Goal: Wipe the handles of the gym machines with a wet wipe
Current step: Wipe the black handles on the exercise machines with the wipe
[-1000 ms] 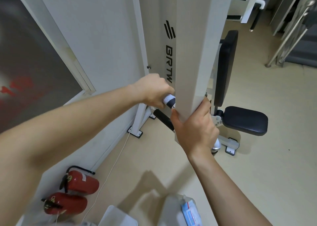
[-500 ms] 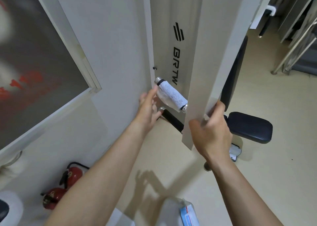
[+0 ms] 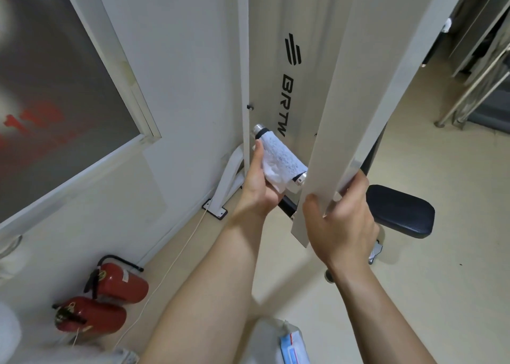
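Both arms reach forward, left hand (image 3: 259, 183) and right hand (image 3: 343, 223) gripping
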Tool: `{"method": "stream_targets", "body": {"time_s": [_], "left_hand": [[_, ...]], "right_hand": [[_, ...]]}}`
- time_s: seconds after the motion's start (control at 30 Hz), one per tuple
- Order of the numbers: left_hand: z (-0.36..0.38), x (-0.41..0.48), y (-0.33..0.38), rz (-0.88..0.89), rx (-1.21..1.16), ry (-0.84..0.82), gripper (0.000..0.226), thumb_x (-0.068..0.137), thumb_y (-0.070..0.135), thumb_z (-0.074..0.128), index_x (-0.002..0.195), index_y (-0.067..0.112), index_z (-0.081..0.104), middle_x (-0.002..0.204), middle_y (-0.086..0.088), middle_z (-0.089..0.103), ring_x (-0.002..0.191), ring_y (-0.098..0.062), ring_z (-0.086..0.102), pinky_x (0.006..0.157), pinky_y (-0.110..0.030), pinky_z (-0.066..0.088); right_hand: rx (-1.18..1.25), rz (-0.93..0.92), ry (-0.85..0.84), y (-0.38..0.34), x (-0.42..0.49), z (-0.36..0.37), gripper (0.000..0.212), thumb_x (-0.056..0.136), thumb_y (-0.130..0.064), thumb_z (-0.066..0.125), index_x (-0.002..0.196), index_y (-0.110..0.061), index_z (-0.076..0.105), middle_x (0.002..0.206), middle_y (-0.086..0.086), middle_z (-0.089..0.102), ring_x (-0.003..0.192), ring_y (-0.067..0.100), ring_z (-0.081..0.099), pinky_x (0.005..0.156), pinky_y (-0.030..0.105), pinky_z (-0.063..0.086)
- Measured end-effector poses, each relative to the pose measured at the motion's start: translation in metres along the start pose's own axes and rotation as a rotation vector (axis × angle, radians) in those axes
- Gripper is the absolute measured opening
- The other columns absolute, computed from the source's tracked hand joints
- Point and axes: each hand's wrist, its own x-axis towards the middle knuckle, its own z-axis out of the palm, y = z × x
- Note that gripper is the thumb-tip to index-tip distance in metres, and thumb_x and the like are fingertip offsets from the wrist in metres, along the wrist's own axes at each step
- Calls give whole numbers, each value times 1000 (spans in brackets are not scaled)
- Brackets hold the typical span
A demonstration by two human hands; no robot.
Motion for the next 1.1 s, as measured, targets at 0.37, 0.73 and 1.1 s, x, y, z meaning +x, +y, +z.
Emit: {"method": "stream_targets", "body": {"time_s": [0.37, 0.73, 1.1], "left_hand": [[45, 4, -3, -28, -43, -61, 48, 81, 52, 76, 115, 20, 63, 99, 11, 71, 84, -5, 67, 88, -19, 45], [45, 21, -3, 7, -42, 67, 43, 85, 46, 74, 65, 25, 43, 58, 11, 42, 51, -5, 42, 51, -19, 38], [53, 31, 39, 92, -32, 186, 39, 83, 52, 73, 90, 19, 53, 55, 9, 28, 41, -7, 31, 49, -19, 28]], "right_hand": [[-35, -9, 88, 0, 7, 4, 67, 70, -42, 51, 131, -19, 36, 111, 2, 64, 98, 37, 61, 67, 42, 46], [-88, -23, 126, 2, 10, 11, 71, 70, -44, 53, 131, -12, 36, 106, 7, 64, 96, 39, 61, 61, 35, 35], [-57, -34, 110, 3, 9, 10, 70, 71, -52, 55, 128, -15, 40, 109, 1, 64, 102, 33, 60, 65, 38, 42]]}}
